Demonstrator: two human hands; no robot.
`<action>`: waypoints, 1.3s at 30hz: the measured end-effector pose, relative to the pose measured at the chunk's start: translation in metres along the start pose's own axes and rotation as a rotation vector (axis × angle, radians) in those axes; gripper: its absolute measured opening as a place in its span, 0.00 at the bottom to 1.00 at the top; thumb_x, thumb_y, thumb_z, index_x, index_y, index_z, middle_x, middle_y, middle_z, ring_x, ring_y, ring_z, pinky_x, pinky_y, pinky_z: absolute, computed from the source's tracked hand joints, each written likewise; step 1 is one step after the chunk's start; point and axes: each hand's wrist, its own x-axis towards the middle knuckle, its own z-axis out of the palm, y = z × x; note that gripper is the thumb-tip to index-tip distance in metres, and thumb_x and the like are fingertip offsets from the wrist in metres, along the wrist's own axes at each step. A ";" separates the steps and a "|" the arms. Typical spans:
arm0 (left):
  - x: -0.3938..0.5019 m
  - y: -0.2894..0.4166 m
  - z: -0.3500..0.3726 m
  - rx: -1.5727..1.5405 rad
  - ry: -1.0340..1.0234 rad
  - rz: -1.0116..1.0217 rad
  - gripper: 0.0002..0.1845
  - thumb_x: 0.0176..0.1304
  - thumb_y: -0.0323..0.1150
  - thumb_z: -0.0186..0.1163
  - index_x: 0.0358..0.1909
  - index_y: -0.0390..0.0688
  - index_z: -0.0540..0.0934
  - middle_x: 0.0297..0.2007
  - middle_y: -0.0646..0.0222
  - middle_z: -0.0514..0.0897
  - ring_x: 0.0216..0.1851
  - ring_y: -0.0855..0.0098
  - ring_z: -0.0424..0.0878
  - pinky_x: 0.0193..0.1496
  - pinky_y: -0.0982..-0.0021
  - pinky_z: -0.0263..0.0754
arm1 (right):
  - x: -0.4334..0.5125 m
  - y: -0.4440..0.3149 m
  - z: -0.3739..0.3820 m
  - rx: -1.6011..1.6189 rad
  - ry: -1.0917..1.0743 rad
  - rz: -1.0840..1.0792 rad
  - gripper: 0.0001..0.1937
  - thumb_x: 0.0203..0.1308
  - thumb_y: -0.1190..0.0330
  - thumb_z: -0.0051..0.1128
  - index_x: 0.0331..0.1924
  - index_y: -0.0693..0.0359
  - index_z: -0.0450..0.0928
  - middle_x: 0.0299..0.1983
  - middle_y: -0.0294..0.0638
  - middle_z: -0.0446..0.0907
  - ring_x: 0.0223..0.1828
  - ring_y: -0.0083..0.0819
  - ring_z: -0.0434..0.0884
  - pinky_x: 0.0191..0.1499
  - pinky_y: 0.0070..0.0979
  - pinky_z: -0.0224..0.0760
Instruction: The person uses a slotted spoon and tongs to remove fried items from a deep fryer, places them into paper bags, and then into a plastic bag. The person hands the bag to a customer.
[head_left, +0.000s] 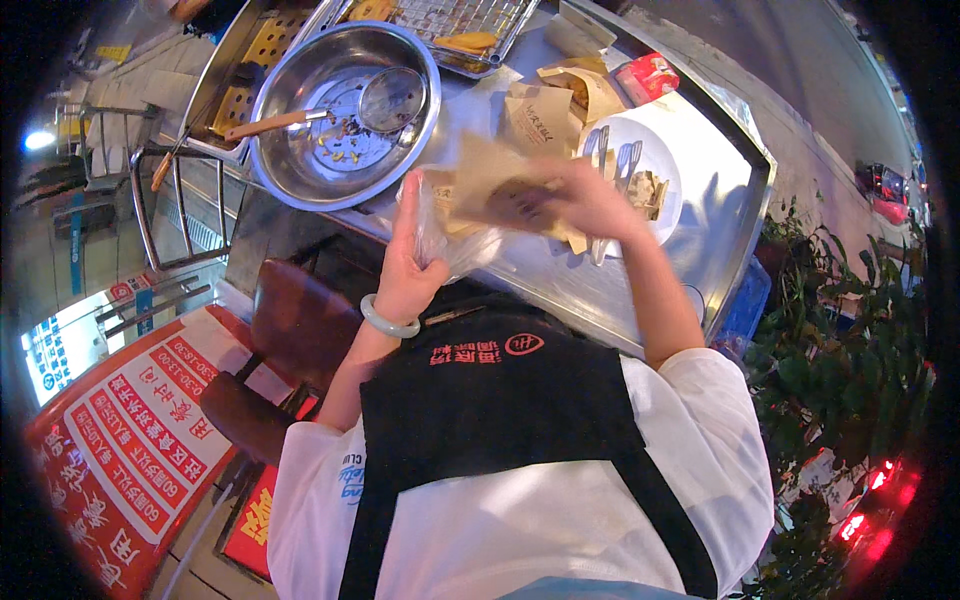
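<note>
My left hand (412, 262) holds a thin clear plastic bag (469, 251) at the table's near edge, fingers stretched upward along it. A brown paper piece with print (442, 196) shows at the bag's mouth. Blurred by motion, my right hand (592, 196) grips a brown paper food bag (491, 176) just above the plastic bag. What that paper bag contains cannot be seen. Beyond it stand a printed paper bag (541, 120) and an open paper bag with fried food (581, 88). On the right, a white round plate (671, 169) bears several forks (628, 159) and crumpled paper (646, 193).
A large steel basin (281, 169) at left holds food scraps and a wood-handled strainer (277, 124). Behind is a wire draining rack (420, 19) with fried pieces. A red packet (646, 79) lies at the back. The steel table (559, 289) has a raised rim.
</note>
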 end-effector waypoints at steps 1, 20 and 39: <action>0.002 0.001 0.002 0.014 0.007 0.008 0.53 0.43 0.16 0.49 0.78 0.36 0.45 0.77 0.56 0.51 0.79 0.61 0.45 0.78 0.64 0.38 | 0.009 0.002 0.028 -0.018 -0.024 -0.126 0.18 0.53 0.74 0.64 0.51 0.59 0.82 0.42 0.43 0.86 0.42 0.37 0.86 0.49 0.31 0.79; 0.000 0.004 0.004 -0.183 0.027 -0.041 0.52 0.44 0.13 0.46 0.78 0.35 0.42 0.78 0.59 0.48 0.79 0.65 0.43 0.78 0.64 0.37 | 0.045 0.139 -0.008 -0.379 0.743 0.561 0.28 0.58 0.47 0.66 0.36 0.71 0.84 0.29 0.51 0.86 0.31 0.43 0.86 0.37 0.34 0.77; 0.005 0.002 0.002 -0.074 -0.026 -0.063 0.51 0.44 0.13 0.46 0.77 0.34 0.45 0.77 0.57 0.49 0.79 0.64 0.43 0.78 0.64 0.36 | 0.079 0.155 0.060 -0.183 0.873 0.933 0.41 0.40 0.51 0.79 0.54 0.70 0.73 0.55 0.60 0.69 0.61 0.57 0.67 0.62 0.43 0.66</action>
